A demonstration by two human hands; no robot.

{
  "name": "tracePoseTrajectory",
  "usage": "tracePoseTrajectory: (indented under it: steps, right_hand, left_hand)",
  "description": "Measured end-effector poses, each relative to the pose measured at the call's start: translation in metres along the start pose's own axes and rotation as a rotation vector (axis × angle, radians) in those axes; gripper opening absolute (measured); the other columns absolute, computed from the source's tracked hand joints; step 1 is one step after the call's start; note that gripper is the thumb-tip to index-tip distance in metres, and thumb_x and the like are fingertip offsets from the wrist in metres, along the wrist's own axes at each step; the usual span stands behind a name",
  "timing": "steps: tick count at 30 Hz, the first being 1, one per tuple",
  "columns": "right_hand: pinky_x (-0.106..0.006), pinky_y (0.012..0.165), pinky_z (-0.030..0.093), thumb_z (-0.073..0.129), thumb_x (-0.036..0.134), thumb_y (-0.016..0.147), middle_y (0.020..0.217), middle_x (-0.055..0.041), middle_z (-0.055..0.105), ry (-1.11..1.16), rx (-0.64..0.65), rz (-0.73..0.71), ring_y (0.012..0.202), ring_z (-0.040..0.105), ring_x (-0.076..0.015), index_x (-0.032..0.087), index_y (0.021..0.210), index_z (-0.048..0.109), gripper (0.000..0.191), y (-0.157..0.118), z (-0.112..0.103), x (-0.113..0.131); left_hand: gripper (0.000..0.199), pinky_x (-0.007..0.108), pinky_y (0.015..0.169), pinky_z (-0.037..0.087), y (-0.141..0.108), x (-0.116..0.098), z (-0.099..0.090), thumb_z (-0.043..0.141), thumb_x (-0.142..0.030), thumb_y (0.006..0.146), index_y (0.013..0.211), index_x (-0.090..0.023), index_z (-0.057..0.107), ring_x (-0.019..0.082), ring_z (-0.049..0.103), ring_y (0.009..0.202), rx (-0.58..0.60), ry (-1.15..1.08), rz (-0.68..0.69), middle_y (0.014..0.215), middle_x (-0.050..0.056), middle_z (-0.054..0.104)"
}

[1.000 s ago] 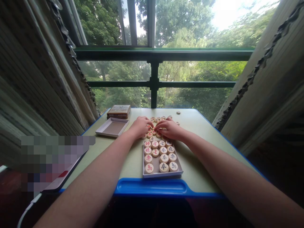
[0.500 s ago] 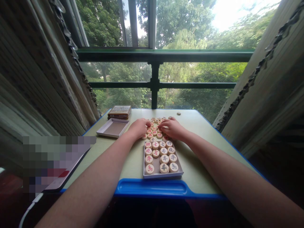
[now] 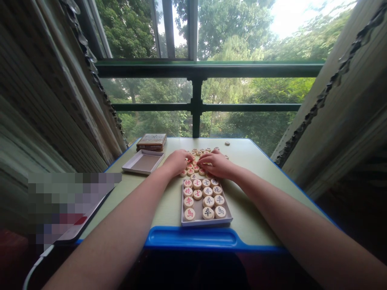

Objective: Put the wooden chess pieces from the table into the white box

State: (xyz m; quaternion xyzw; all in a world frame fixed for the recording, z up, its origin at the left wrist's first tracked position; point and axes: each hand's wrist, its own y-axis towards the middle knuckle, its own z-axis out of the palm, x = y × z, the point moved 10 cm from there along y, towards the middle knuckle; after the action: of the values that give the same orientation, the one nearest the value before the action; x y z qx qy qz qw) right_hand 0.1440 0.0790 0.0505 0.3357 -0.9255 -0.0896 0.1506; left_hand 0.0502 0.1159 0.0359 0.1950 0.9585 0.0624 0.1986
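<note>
Cupping over a loose heap of wooden xiangqi pieces (image 3: pixel 196 166) near the far middle of the table, the left hand (image 3: pixel 177 162) and the right hand (image 3: pixel 217 165) stand just apart, their fingertips almost meeting on the discs; whether either one grips a piece, I cannot tell. Just below the hands, at lower centre, a shallow white box (image 3: pixel 207 224) holds rows of pieces marked with red and black characters. Toward the upper left, a shallow white tray (image 3: pixel 133 169) with a brown base lies just in front of a small patterned box (image 3: pixel 151 142). A single piece (image 3: pixel 227 143) sits near the far edge. The pale green table (image 3: pixel 256 193) has a blue rim and a blue groove (image 3: pixel 190 237) along its near side, below a dark green window railing (image 3: pixel 196 106).
</note>
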Motion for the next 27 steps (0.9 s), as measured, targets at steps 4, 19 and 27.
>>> tracePoseTrajectory:
  steps: [4,19,27]
  right_hand:
    - [-0.037,0.090,0.031,0.048,0.020,0.083,0.109,-0.0039,0.066,0.009,0.006,-0.039,0.095,0.056,-0.0190,0.022,0.094,0.070,0.025,0.000,0.000,0.004]
    - [-0.039,0.090,0.031,0.047,0.024,0.085,0.110,-0.0036,0.066,0.017,0.004,-0.086,0.094,0.056,-0.0202,0.021,0.098,0.069,0.026,0.005,0.003,0.011]
    - [-0.033,0.079,0.039,0.057,0.031,0.080,0.082,-0.0059,0.069,-0.044,-0.001,0.096,0.091,0.051,-0.0241,0.024,0.091,0.071,0.019,0.015,0.004,-0.004]
  left_hand:
    - [0.042,0.024,0.094,0.042,0.000,-0.001,0.000,0.042,-0.004,0.065,0.089,-0.021,0.072,0.017,0.058,0.097,0.002,-0.017,0.010,0.105,0.003,0.064]
    - [0.041,0.022,0.093,0.042,0.000,0.001,0.000,0.043,-0.008,0.068,0.094,-0.021,0.071,0.016,0.058,0.096,0.010,0.009,-0.008,0.106,0.003,0.064]
    - [0.039,0.026,0.088,0.045,-0.003,-0.005,-0.007,0.044,-0.010,0.071,0.102,-0.018,0.067,0.018,0.060,0.094,-0.035,0.038,0.018,0.100,0.006,0.067]
